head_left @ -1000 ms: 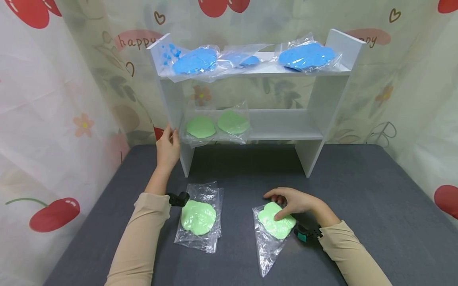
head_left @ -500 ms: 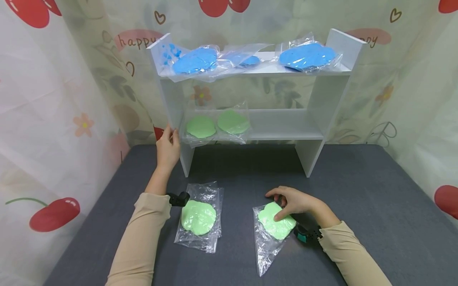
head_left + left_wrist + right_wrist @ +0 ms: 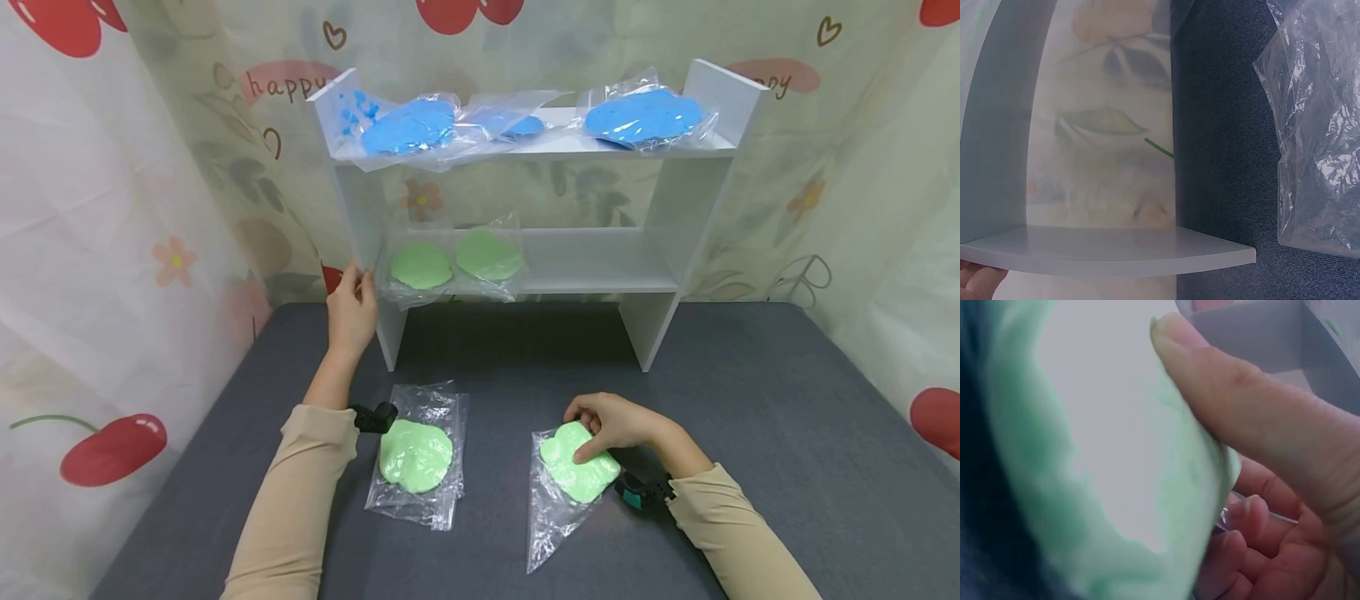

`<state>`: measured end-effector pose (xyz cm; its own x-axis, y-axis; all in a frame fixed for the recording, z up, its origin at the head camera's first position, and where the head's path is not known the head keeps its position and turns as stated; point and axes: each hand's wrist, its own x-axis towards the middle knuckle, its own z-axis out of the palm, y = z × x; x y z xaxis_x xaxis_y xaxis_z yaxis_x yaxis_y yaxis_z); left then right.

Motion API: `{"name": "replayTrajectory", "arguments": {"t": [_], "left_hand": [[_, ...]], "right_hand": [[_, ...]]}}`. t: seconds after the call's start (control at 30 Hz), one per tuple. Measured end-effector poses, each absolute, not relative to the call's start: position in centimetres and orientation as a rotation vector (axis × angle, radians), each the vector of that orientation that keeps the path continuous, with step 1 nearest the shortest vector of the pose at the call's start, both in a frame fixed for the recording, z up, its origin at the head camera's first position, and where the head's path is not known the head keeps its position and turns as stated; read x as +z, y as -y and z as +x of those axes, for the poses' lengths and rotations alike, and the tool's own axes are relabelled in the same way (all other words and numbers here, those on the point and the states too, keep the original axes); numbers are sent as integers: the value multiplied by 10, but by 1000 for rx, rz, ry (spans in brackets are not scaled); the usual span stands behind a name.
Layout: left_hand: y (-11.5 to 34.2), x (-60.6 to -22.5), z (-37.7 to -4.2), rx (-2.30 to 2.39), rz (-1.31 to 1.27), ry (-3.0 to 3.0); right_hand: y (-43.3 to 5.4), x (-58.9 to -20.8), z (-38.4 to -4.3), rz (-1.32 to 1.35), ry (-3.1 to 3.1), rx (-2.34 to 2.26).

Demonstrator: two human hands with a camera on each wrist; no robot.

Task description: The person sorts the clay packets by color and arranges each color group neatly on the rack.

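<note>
My right hand pinches a clear plastic bag with a flat light-green lump in it. The thumb lies over the lump, and the other fingers curl beneath the bag. The bag's tail hangs toward the front of the table. At the left, my left hand rests against the outer face and front edge of the white shelf's left side panel. Its fingers point up, and only fingertips show in the left wrist view. Between my arms lies another bagged green lump on the table.
Several bags with blue lumps lie on the top board of the white shelf. Two bagged green lumps stand at the left of its middle board. The shelf stands on a dark grey table, with patterned curtains around.
My right fingers have drawn in a little toward the bag. The bag has tilted slightly, its lower tip swinging left. My left hand and the shelf have not moved.
</note>
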<state>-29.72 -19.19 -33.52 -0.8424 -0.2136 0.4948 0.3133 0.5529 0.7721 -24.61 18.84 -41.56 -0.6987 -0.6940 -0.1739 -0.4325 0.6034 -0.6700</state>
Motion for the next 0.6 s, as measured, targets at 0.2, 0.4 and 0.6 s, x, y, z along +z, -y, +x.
{"name": "replayTrajectory", "arguments": {"t": [0.2,0.4,0.6], "left_hand": [[192,-335,-297,-1258,-82,2236],[192,-334,-296,-1267,-69,2247],[191,-334,-296,-1263,-64,2253]], "right_hand": [[-187,-415,-245,-910,-2383,-853],[-188,-414,-246,-974,-2355,-873],[-190,-411,-246,-1046,-2420,-925]]}}
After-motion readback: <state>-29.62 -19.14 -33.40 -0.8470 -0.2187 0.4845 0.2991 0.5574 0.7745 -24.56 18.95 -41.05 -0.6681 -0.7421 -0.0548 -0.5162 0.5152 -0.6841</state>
